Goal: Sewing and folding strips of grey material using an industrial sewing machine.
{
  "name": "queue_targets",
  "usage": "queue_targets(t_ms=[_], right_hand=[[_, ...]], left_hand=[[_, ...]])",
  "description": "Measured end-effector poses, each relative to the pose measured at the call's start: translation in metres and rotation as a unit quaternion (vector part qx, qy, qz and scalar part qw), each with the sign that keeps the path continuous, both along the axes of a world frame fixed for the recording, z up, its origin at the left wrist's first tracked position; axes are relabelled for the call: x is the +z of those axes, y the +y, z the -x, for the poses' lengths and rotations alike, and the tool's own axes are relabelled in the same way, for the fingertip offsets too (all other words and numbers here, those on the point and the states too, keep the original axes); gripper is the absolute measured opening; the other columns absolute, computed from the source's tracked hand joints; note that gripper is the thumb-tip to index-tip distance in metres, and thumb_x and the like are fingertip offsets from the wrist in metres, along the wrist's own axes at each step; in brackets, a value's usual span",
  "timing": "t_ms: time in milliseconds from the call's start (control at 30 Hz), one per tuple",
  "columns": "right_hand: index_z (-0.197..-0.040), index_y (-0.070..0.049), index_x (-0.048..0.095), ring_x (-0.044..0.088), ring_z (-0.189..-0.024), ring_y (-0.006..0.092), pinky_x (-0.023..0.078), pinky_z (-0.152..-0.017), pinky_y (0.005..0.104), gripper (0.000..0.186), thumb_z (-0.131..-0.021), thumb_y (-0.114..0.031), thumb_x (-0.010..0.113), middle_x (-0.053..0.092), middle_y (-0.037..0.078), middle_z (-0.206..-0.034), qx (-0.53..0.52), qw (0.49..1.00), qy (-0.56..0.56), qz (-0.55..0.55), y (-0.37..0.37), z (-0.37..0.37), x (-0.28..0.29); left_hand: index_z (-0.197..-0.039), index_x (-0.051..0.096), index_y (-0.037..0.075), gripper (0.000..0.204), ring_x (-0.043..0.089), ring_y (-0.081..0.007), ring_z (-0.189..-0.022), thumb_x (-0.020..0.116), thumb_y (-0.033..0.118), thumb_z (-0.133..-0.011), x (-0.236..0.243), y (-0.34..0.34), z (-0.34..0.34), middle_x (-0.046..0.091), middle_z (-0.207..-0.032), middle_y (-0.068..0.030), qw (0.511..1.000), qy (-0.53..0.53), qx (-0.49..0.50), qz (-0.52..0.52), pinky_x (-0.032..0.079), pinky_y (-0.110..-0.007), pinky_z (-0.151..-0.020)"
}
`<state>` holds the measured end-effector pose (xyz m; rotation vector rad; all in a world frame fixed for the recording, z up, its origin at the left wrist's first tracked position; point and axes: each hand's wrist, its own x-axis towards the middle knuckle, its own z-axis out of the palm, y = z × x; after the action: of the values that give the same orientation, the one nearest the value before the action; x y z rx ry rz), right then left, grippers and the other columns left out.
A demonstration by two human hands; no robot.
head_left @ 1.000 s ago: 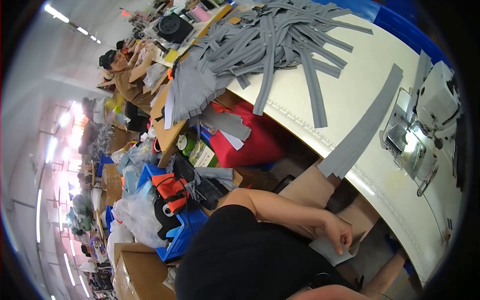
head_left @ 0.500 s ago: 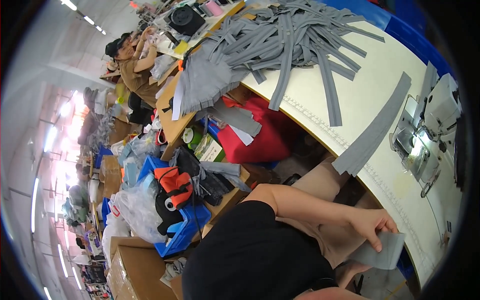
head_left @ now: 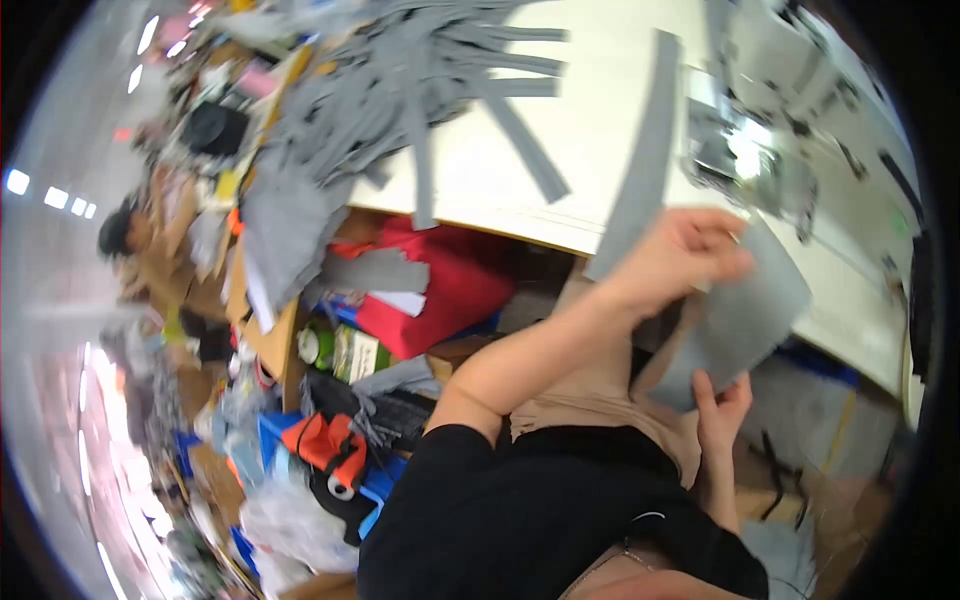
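A grey fabric piece (head_left: 752, 305) hangs over my lap at the table's edge, tilted, with its upper part near the tabletop. My left hand (head_left: 690, 255) is curled at its upper left edge, thumb and fingers closed on the cloth, slightly blurred. At the lower edge my right hand (head_left: 722, 405) pinches the same piece, thumb on the near face and other fingers partly behind. Just beyond my left hand, a long grey fabric strip (head_left: 645, 150) lies on the white table (head_left: 500, 150), its near end over the edge. The sewing machine (head_left: 750, 150) stands to the right of that strip.
A tangled heap of grey strips (head_left: 390, 90) covers the table's far left. Below the table sits a red cloth bundle (head_left: 460, 290). To my left are an orange item (head_left: 325, 450), clear plastic bags (head_left: 295, 520) and blue bins. Another person (head_left: 160, 250) works at the far left.
The view has turned, shifting the table leftward and up in the picture. My left hand and the fabric piece have risen, and more of the piece and my right hand now show.
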<state>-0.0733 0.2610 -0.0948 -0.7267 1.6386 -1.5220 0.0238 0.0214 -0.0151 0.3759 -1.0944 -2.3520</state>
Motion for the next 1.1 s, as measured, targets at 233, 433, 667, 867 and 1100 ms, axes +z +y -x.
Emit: queue_targets(t_ms=[233,433,667,867,1100], right_hand=[[-0.117,0.001,0.067,0.067,-0.095,0.0173,0.054,-0.086,0.0356,0.029,-0.095,-0.015,0.075,0.073,0.011,-0.107,0.184,0.964,0.171,-0.083,-0.009,-0.001,0.013],[-0.133,-0.002,0.060,0.063,-0.113,0.0200,0.051,-0.097,0.0395,0.051,-0.091,-0.023,0.081,0.066,0.011,-0.129,0.227,0.954,0.195,-0.025,-0.015,0.015,0.037],[-0.129,0.001,0.064,0.061,-0.108,0.0118,0.051,-0.093,0.0314,0.043,-0.094,-0.021,0.078,0.069,0.007,-0.118,0.028,0.991,-0.010,0.129,-0.051,0.023,0.053],[-0.124,0.000,0.068,0.063,-0.107,0.0121,0.051,-0.093,0.0313,0.029,-0.098,-0.014,0.071,0.072,0.006,-0.113,0.047,0.988,-0.064,0.129,-0.035,0.003,0.043],[-0.118,0.004,0.069,0.064,-0.101,0.0117,0.054,-0.088,0.0320,0.029,-0.097,-0.017,0.072,0.075,0.008,-0.106,0.018,0.987,-0.079,0.140,-0.020,0.007,0.042]], left_hand=[[-0.119,0.069,-0.001,0.026,0.067,-0.0090,-0.091,0.076,0.006,-0.095,0.016,-0.029,-0.021,0.074,-0.099,-0.0033,0.991,-0.023,0.064,0.113,0.053,-0.025,-0.081],[-0.108,0.070,-0.002,0.011,0.061,-0.0066,-0.092,0.068,0.005,-0.099,0.012,-0.005,-0.016,0.069,-0.098,0.0006,0.986,-0.121,-0.043,0.110,0.050,-0.025,-0.086],[-0.108,0.068,-0.002,0.011,0.058,-0.0070,-0.090,0.067,-0.001,-0.098,0.006,0.015,-0.036,0.066,-0.097,0.0009,0.950,-0.192,-0.116,0.216,0.047,-0.023,-0.082],[-0.112,0.067,-0.001,0.013,0.059,-0.0078,-0.097,0.066,-0.001,-0.099,0.002,0.023,-0.033,0.067,-0.105,-0.0008,0.948,-0.178,-0.135,0.227,0.046,-0.024,-0.087],[-0.117,0.064,-0.001,0.020,0.064,-0.0113,-0.101,0.067,-0.001,-0.098,0.005,0.041,-0.023,0.072,-0.108,-0.0064,0.944,-0.225,-0.118,0.210,0.049,-0.027,-0.091]])
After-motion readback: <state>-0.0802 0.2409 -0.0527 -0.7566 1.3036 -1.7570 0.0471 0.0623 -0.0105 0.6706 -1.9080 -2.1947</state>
